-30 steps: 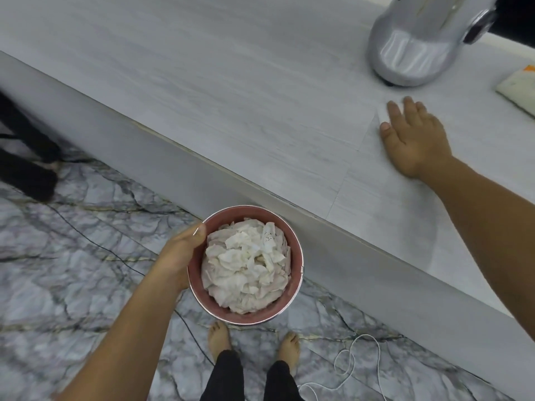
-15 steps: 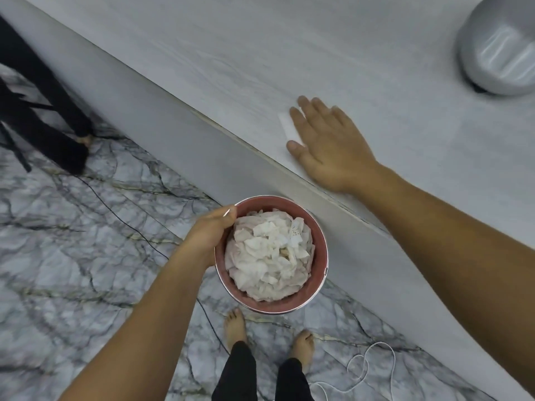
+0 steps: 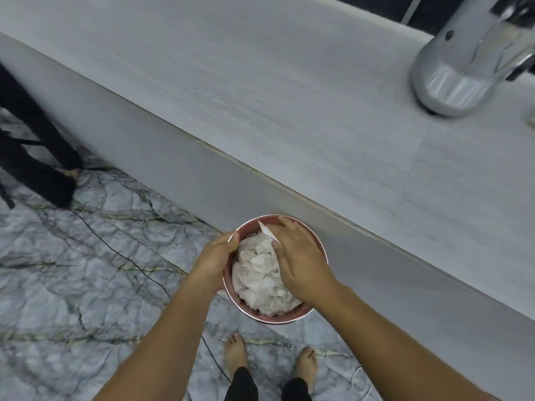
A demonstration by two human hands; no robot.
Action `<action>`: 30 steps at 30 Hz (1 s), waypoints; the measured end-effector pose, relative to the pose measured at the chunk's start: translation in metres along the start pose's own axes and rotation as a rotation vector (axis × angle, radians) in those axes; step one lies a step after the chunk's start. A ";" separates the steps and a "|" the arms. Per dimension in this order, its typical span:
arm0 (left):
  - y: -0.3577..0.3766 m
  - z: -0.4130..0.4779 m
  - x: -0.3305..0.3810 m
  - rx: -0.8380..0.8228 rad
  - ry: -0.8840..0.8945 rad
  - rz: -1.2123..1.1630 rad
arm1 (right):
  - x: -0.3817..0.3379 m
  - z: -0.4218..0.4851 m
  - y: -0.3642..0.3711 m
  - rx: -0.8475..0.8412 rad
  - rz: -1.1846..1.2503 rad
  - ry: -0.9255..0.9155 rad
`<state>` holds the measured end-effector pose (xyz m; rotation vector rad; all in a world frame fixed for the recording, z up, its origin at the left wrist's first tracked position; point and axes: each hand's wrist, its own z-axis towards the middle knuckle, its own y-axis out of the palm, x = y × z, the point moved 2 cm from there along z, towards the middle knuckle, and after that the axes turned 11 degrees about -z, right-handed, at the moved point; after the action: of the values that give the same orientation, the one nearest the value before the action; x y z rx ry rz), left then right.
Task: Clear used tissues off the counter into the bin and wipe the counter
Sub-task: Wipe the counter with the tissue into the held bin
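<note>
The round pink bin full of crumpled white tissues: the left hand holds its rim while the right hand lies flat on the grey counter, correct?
Not quite. The head view shows the right hand over the round pink bin, pressing on the crumpled white tissues, not on the grey counter. The left hand does hold its rim.

A long grey counter (image 3: 289, 91) holds a shiny silver machine (image 3: 463, 68) at its far right; below is a marble floor (image 3: 58, 285)

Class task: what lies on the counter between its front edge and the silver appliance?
In the head view, nothing: the counter is bare from its front edge up to the silver appliance.
</note>
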<state>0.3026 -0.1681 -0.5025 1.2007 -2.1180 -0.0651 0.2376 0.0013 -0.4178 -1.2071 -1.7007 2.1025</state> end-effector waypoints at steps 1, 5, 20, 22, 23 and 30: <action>-0.002 -0.004 0.001 -0.007 -0.003 0.008 | -0.003 -0.003 0.002 0.077 0.063 0.061; -0.008 -0.022 0.006 -0.029 0.000 0.048 | -0.016 -0.013 0.011 0.254 -0.071 0.335; -0.051 -0.058 0.004 -0.024 0.029 0.034 | -0.033 -0.065 0.032 -0.203 -0.057 0.258; -0.057 -0.059 0.003 -0.024 0.026 0.024 | -0.028 -0.075 0.030 0.103 -0.138 0.213; -0.059 -0.058 0.003 -0.022 0.027 0.017 | -0.024 -0.079 0.028 0.201 -0.169 0.261; -0.065 -0.056 0.000 -0.017 0.046 0.051 | 0.001 -0.093 0.032 0.060 0.505 1.003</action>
<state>0.3836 -0.1900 -0.4837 1.1269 -2.1030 -0.0324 0.3109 0.0598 -0.4479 -2.2870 -0.9101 1.2445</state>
